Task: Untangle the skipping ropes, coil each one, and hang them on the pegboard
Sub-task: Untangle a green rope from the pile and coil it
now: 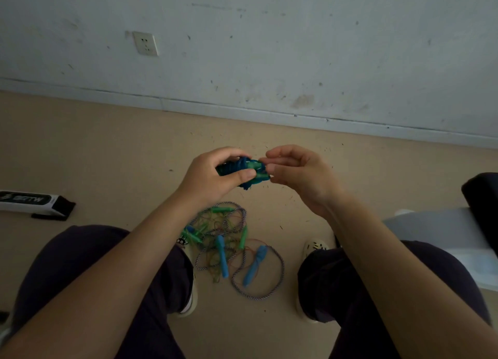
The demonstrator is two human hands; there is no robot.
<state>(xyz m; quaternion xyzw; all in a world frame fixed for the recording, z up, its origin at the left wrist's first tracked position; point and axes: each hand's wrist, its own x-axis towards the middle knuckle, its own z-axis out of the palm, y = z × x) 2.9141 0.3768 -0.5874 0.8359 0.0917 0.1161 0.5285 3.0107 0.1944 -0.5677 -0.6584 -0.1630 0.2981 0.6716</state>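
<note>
Head view looks down past two bare forearms to a tan floor [107, 148] that meets a scuffed white wall [269, 48] along a baseboard running across the upper half. Both hands are raised close together above the floor. The left hand [213, 175] grips a small wound bundle of blue and green rope [242, 170], thumb pressed across its front, and the right hand [296, 170] pinches the bundle's right end with curled fingers.

Below the hands, between the person's two knees, a tangle of skipping ropes [231, 248] lies on the floor: thin green and reddish cords, a thicker striped cord looping out to the right, two blue handles and at least three green ones; the exact number of ropes cannot be told. Two pale shoes flank the pile, touching or just beside its edges.

Bare floor stretches from the pile to the baseboard, with small dark specks scattered on it. A black-and-white box [35, 202] lies near the left edge, well apart from the ropes. A pale object with something black on top [458, 223] sits at the right. One wall socket [145, 43] sits on the wall.
</note>
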